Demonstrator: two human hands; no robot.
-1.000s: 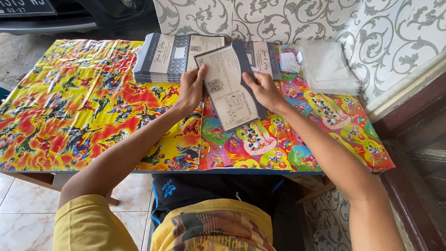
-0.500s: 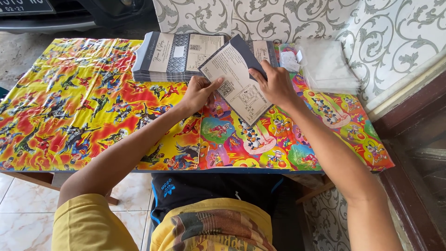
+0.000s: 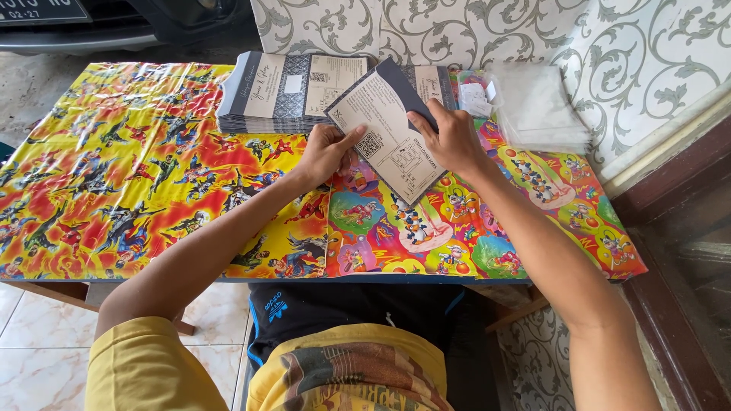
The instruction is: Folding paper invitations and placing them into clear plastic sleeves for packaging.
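Both my hands hold one folded card (image 3: 387,137), cream inside and dark grey outside, tilted above the table. My left hand (image 3: 326,151) grips its left edge, thumb on the printed face. My right hand (image 3: 449,137) holds the right side, fingers pressing the dark flap over. Behind it lies a stack of the same cards (image 3: 293,90), opened flat. A pile of clear plastic sleeves (image 3: 539,106) rests at the far right.
The table (image 3: 114,190) is covered in bright cartoon-print wrapping paper. A patterned grey-and-white wall (image 3: 487,30) runs behind and to the right. A dark wooden frame (image 3: 670,251) stands at the right. A vehicle bumper (image 3: 84,30) shows at top left.
The card has turned and lifted slightly toward the right. My right hand has moved up along its edge and is folding the dark flap over; my left hand slid lower on the left edge.
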